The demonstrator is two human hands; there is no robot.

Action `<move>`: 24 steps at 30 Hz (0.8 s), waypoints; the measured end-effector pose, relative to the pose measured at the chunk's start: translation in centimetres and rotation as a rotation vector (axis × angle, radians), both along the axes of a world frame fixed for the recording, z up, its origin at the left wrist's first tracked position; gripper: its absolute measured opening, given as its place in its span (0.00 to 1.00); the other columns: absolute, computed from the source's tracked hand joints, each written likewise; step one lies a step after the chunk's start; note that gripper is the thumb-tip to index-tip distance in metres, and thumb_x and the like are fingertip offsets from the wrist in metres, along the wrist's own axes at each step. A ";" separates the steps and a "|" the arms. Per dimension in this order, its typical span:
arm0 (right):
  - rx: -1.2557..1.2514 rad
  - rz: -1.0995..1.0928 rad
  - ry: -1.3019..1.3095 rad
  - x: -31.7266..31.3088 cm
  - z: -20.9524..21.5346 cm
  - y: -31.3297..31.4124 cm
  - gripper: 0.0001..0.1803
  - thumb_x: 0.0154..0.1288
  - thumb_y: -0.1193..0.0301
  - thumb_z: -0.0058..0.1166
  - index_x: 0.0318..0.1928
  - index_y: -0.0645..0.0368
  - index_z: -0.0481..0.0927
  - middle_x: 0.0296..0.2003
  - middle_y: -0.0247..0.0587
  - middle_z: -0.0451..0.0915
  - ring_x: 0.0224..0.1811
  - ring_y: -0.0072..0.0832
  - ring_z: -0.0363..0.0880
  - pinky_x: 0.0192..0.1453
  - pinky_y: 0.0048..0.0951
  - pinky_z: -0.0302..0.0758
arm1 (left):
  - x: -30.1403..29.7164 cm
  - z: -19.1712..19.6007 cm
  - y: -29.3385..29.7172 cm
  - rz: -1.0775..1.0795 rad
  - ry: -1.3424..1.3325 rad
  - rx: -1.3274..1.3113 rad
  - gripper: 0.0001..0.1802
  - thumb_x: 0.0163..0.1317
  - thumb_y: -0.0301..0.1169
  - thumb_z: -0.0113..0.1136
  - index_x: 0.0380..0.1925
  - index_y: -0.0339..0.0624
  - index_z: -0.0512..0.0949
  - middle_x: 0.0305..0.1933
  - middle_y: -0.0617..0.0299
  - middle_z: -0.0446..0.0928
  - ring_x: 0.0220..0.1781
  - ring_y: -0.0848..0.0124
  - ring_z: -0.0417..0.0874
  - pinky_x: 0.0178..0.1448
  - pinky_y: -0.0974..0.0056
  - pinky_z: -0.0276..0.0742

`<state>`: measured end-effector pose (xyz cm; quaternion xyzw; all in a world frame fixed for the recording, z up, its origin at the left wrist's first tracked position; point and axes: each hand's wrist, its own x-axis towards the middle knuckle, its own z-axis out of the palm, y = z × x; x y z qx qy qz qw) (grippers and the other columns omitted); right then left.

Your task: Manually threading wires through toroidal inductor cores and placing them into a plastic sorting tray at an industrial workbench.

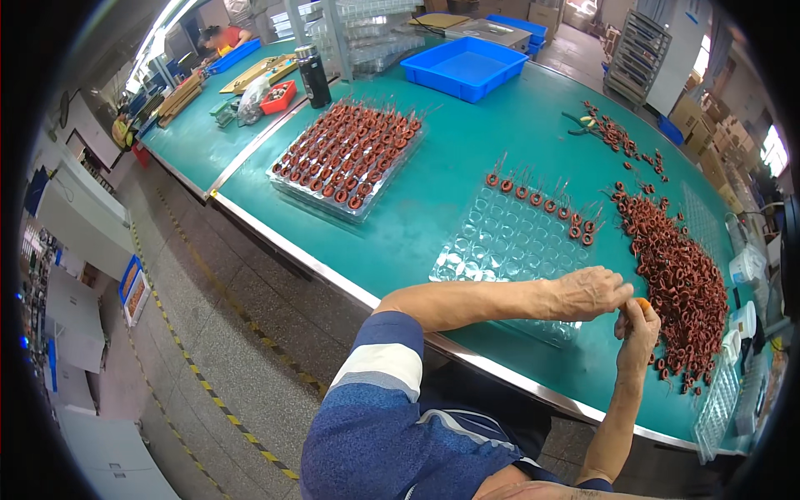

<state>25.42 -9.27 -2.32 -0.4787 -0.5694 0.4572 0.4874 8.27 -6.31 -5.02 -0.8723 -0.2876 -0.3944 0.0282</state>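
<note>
My left hand reaches across the near edge of the clear plastic tray, its fingers pinched together. Against its fingertips my right hand is closed too, with a small orange patch showing at its fingers. Whatever they pinch is too small and covered to name. The clear tray has round pockets; red-brown wire-wound ring coils with upright leads fill its far row and part of the right end. Just right of my hands spreads a large heap of loose coils.
A stack of trays full of coils stands left of centre. Behind are a blue bin, a dark flask and a red box. Pliers lie by a smaller coil pile. White tubs line the right edge.
</note>
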 end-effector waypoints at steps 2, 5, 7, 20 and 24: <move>0.053 -0.062 0.024 0.1 -0.3 -0.6 0.13 0.66 0.67 0.52 0.29 0.64 0.79 0.15 0.28 0.68 0.15 0.14 0.61 0.20 0.17 0.56 | 0.2 0.4 -0.3 -0.031 -0.072 -0.048 0.11 0.58 0.31 0.60 0.35 0.41 0.68 0.28 0.54 0.73 0.31 0.58 0.78 0.35 0.56 0.73; 0.062 -0.123 0.114 1.4 0.5 -0.3 0.11 0.65 0.66 0.53 0.30 0.62 0.78 0.18 0.26 0.69 0.16 0.12 0.61 0.19 0.17 0.54 | 0.7 2.9 -0.3 -0.376 -0.435 -0.674 0.17 0.56 0.31 0.67 0.34 0.39 0.67 0.25 0.56 0.74 0.27 0.63 0.78 0.30 0.59 0.71; 0.010 -0.180 0.248 0.6 1.2 0.5 0.12 0.62 0.66 0.54 0.31 0.64 0.79 0.16 0.25 0.68 0.14 0.12 0.60 0.16 0.16 0.52 | 1.0 3.3 0.2 -0.485 -0.584 -0.801 0.13 0.58 0.28 0.64 0.36 0.39 0.69 0.26 0.61 0.72 0.28 0.74 0.76 0.31 0.67 0.72; 0.376 -0.070 -0.003 -1.8 3.0 1.6 0.11 0.66 0.69 0.57 0.33 0.67 0.82 0.20 0.33 0.79 0.22 0.15 0.75 0.25 0.17 0.70 | -0.6 4.0 1.0 -0.570 -0.834 -1.102 0.15 0.71 0.33 0.48 0.50 0.32 0.71 0.28 0.62 0.73 0.32 0.73 0.76 0.40 0.68 0.75; 0.257 -0.042 0.039 -2.3 3.2 2.1 0.13 0.64 0.67 0.60 0.30 0.66 0.81 0.20 0.33 0.78 0.21 0.15 0.73 0.24 0.18 0.69 | -1.1 3.4 1.0 -0.570 -0.892 -1.107 0.13 0.71 0.31 0.48 0.48 0.33 0.71 0.27 0.62 0.73 0.30 0.75 0.74 0.37 0.68 0.73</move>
